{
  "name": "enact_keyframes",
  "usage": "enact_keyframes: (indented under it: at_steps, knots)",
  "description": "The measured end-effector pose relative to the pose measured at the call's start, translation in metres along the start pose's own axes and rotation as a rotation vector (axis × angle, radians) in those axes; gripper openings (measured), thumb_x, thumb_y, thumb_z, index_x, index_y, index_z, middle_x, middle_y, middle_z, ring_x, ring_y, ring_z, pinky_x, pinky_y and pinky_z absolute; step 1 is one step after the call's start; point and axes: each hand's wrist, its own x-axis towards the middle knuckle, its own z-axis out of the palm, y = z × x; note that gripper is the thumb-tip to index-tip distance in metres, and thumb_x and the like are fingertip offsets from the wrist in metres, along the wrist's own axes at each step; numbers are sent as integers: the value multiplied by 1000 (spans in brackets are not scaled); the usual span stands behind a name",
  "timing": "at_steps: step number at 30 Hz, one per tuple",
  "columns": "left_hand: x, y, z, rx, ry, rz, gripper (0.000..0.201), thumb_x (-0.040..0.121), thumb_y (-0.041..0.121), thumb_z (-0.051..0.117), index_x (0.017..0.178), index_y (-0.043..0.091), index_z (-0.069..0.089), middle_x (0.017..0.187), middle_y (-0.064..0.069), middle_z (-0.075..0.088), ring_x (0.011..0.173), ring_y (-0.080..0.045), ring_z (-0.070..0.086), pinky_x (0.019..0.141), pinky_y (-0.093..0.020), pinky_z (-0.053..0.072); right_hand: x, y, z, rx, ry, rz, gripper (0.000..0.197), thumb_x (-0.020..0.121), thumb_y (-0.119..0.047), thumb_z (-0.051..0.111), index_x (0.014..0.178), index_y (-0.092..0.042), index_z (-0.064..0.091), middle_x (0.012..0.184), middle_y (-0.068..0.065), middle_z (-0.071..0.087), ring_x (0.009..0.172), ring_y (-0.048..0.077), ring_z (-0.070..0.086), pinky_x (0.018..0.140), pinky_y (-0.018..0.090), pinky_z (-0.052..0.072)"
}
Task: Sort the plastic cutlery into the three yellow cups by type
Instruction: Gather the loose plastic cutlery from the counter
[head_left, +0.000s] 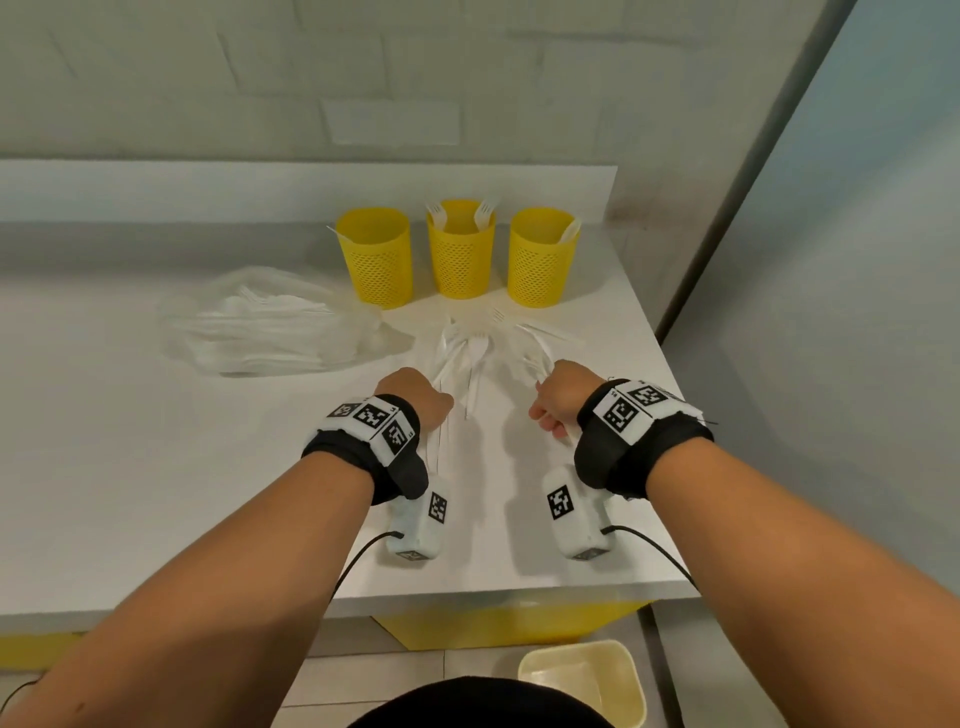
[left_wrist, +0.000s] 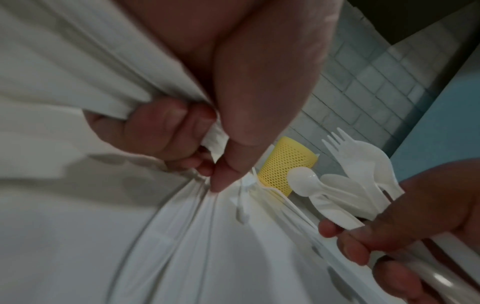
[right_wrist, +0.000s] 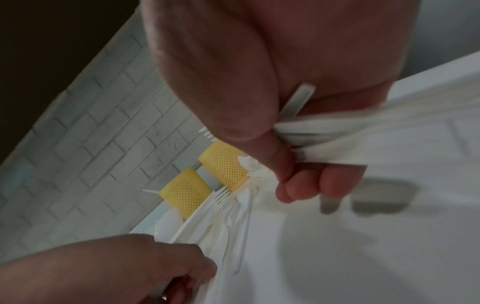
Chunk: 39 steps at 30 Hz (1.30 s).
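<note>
**Both hands gripping bundles, cups dead ahead**

While the clear bag of spare cutlery (head_left: 260, 322) is lying at ten o'clock, the left hand (head_left: 415, 397) is curling round a bundle of white handles (left_wrist: 161, 236) whose long axes are running toward twelve o'clock, heads fanning away from the wrist. Just past both hands, the loose cutlery pile (head_left: 483, 348) is spreading across the white counter (head_left: 156, 467). The right hand (head_left: 558, 400) is clamping its own mixed bunch of forks, spoons and a knife (left_wrist: 358, 185), heads likewise pointing toward twelve. Beyond the pile, the three yellow cups (head_left: 461, 249) are standing in a row, the middle one already holding forks, the outer two each showing one piece I cannot identify. Each hand is sitting about equally near the row, the left nearer the left cup, the right nearer the right one.
</note>
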Motion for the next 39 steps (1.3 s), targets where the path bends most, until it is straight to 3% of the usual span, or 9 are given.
enact_keyframes:
  at_steps: [4,8,12,16,21,25,28,33,39]
  knots:
    - [8,4,-8,-56,34,6,34,91,34,57,75,5,48,76,-8,53,79,-29,54,68,-31,39,12,-9,4,63,9,-47,27,94,-20,52,70,-10,45,69,9,53,52,20,49,51,28,41]
    - [20,9,-16,-39,135,17,53,86,46,63,111,-1,56,111,-14,63,103,-32,61,73,-32,42,20,-15,-2,40,134,-101,51,85,-42,64,107,3,57,100,16,66,83,34,62,70,35,44]
    - [26,17,-14,84,131,13,52,83,49,67,104,3,55,111,-14,63,102,-30,62,71,-30,43,33,-21,-24,-152,255,-107,50,86,-40,64,116,-1,58,109,16,64,98,33,61,77,32,43]
    - [31,21,-12,52,115,-4,44,87,34,66,112,-1,56,115,-16,63,104,-32,61,75,-33,46,49,-26,-38,-215,330,-169,42,89,-33,60,120,-4,52,124,16,59,113,34,56,79,30,38]
    - [36,18,-18,10,65,-17,30,89,30,63,93,2,55,103,-14,59,98,-32,59,76,-32,44,66,-28,-32,-319,257,-150,39,87,-29,64,116,-6,54,121,13,60,102,30,59,74,30,39]
    - [37,9,-25,-114,49,15,44,92,35,59,114,-3,59,102,-16,63,93,-32,60,76,-34,45,71,-27,-31,-379,276,-147,29,89,-23,59,112,-5,56,122,14,60,109,32,58,76,29,40]
    - [32,3,-33,-247,96,98,42,94,37,54,114,1,61,105,-19,67,98,-39,63,81,-39,49,71,-27,-27,-402,275,-130,34,91,-25,52,116,-2,54,124,19,57,112,36,56,79,33,41]
    - [13,-6,-39,-416,79,267,23,97,27,48,109,11,59,83,-5,75,56,-8,56,54,-26,40,54,-42,-10,-328,255,-126,45,99,-16,38,138,5,29,140,26,42,127,38,46,99,39,39]
    - [0,-28,-23,-341,42,205,29,98,34,46,102,7,55,68,1,63,59,-13,57,55,-23,40,33,-55,26,-180,248,-185,39,96,-21,45,128,0,36,129,22,53,116,38,54,87,39,43]
